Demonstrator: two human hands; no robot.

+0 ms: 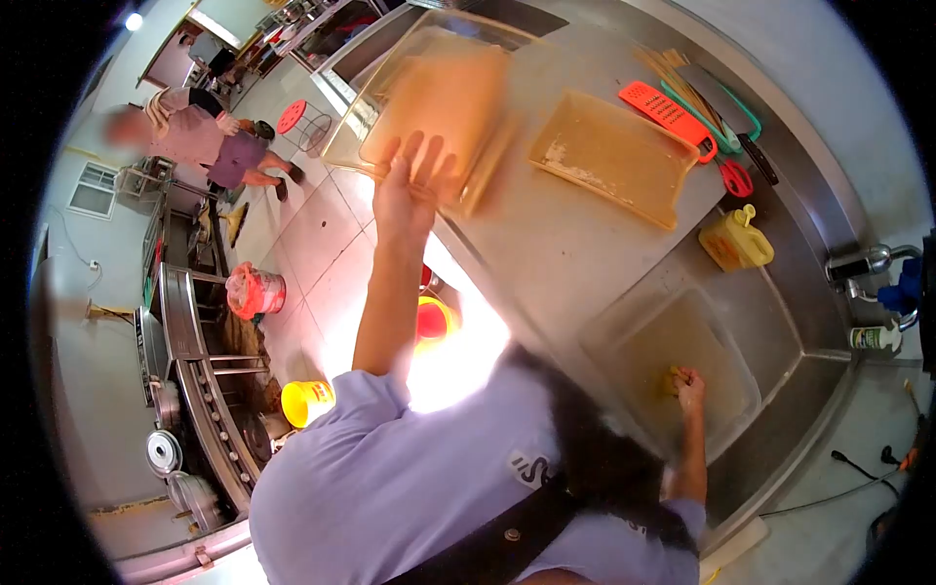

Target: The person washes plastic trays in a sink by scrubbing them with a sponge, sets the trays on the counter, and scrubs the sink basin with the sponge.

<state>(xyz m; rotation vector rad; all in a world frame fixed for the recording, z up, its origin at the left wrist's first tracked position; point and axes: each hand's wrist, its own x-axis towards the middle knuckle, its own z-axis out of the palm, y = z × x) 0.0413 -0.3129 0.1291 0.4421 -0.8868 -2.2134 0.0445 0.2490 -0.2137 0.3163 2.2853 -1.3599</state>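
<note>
My left hand [414,185] is raised at the near edge of the metal counter, with its fingers spread against a clear plastic container [351,132]. That container is tilted, and an orange-tinted surface shows through it. Motion blurs both the fingers and the container. My right hand [690,388] has its fingers closed on a yellow sponge [673,381]. It is inside a translucent plastic tub [746,375] with cloudy liquid in it. A yellowish, shallow plastic tray [614,161] lies on the counter between my hands, with pale residue on its bottom.
Along the counter's back lie a red grater [668,112], a knife [758,158] and red-handled scissors [734,177]. A yellow jug [736,241] stands near the faucet [863,263]. Buckets [255,291] stand on the floor. Another person [200,132] walks at the far left.
</note>
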